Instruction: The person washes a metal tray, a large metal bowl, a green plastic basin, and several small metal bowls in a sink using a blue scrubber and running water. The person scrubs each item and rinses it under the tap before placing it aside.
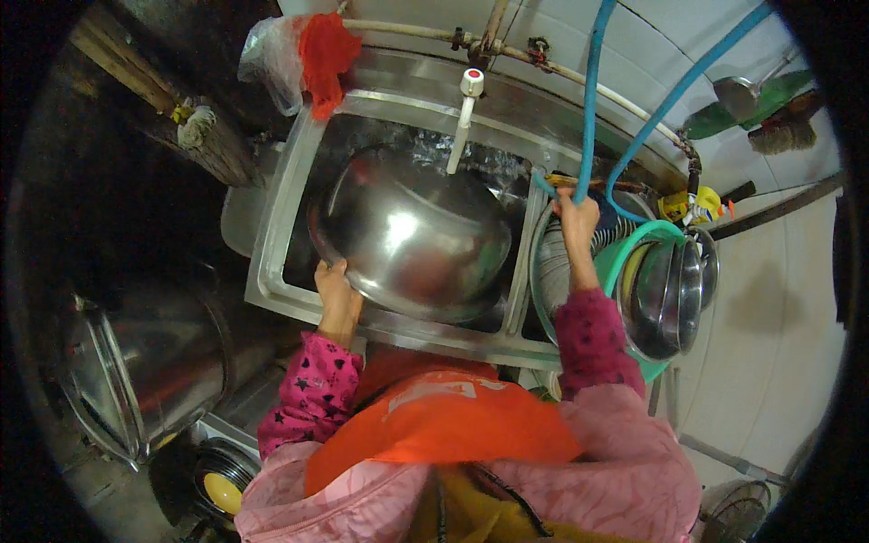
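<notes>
My left hand [337, 293] grips the lower left rim of a large stainless steel basin [421, 237]. The basin's rounded outside faces up, tilted inside the metal sink [309, 313]. To the right, my right hand [577, 220] is closed around a blue hose [589, 115]. A short end of the hose pokes out from my fist towards the sink. Above the basin hangs a white tap [461, 129] with a red-marked knob. What lies under the basin is hidden.
Beside the sink stand stacked bowls [551, 265] and a green tub [614, 261] of metal basins [658, 292]. Plastic bags [329, 61] hang at the back left corner. A pipe [400, 28] runs along the wall. A large metal vessel [156, 360] stands at left.
</notes>
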A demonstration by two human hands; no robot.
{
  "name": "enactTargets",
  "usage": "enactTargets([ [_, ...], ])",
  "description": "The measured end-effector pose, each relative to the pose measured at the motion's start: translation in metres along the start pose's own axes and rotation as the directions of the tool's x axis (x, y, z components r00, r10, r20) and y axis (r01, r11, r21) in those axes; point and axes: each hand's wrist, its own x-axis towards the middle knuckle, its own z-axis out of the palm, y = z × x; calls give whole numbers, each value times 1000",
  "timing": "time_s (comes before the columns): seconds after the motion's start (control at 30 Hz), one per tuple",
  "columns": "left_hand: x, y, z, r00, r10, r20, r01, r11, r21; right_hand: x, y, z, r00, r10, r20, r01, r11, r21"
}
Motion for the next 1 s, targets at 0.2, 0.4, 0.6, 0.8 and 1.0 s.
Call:
enactTargets([
  [0.2,6,17,56,998,-55,-21,51,988,-149,-113,-68,-29,951,-97,293,-98,805,585],
  [0.4,27,14,99,987,159,9,-157,967,199,-182,-113,-18,929,-121,350,-94,838,538],
  [0.6,-2,25,129,477,576,664,-562,-382,734,-197,-104,-62,935,-206,289,128,955,267],
  [0.8,-30,36,164,576,367,730,-487,-564,667,-215,-118,-45,860,-387,333,167,829,534],
  [1.0,-19,28,155,603,356,714,-538,-480,693,-212,-123,-45,869,-391,303,230,862,453],
])
